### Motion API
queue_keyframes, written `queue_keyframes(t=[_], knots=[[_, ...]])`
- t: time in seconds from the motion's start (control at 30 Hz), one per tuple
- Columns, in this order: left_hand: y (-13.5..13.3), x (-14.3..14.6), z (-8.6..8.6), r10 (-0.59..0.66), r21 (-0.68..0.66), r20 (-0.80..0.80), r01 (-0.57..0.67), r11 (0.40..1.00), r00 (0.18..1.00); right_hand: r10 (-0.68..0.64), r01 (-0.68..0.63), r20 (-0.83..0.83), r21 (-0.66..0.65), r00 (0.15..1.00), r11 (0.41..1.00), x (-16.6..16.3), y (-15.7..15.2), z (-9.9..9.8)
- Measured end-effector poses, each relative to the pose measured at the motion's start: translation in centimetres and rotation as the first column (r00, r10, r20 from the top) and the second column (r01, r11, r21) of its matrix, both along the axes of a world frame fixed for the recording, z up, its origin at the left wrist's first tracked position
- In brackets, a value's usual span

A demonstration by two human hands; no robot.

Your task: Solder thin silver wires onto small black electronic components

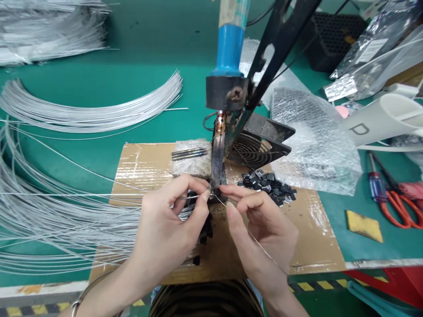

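Note:
A soldering iron [228, 53] with a blue handle hangs tip down in a black clamp, its metal shaft [217, 158] ending between my hands. My left hand [172, 220] is closed in a pinch just left of the tip, on a thin white wire [82, 194] that runs off to the left. From the other side, my right hand [261, 224] pinches a strand of solder wire [261, 246], whose end reaches the tip. A tiny part at the tip is mostly hidden by my fingers. White wires with black ends [205, 231] lie under my left hand.
Small black pieces [267, 185] are heaped on the cardboard [310, 237]. Behind the iron stand a fan [257, 145] and bubble wrap [313, 145]. Wire bundles [99, 116] lie left; scissors [401, 211], a screwdriver [376, 185] and a yellow sponge [363, 225] lie right.

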State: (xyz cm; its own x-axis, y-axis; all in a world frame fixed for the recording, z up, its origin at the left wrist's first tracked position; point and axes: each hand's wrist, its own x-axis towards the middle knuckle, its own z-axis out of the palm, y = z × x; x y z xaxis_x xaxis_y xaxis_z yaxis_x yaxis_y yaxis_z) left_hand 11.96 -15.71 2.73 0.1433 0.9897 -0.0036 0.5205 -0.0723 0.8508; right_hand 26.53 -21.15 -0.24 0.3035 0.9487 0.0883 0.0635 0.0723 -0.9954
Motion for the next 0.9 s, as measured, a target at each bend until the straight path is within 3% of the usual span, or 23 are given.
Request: queue_keyframes(t=[0.9], knots=[[-0.18,-0.06,-0.09,0.001,0.010,-0.011,-0.001,1.000,1.000,-0.007,0.007,0.023,0.008,1.000,1.000,-0.21,-0.05,-0.05]])
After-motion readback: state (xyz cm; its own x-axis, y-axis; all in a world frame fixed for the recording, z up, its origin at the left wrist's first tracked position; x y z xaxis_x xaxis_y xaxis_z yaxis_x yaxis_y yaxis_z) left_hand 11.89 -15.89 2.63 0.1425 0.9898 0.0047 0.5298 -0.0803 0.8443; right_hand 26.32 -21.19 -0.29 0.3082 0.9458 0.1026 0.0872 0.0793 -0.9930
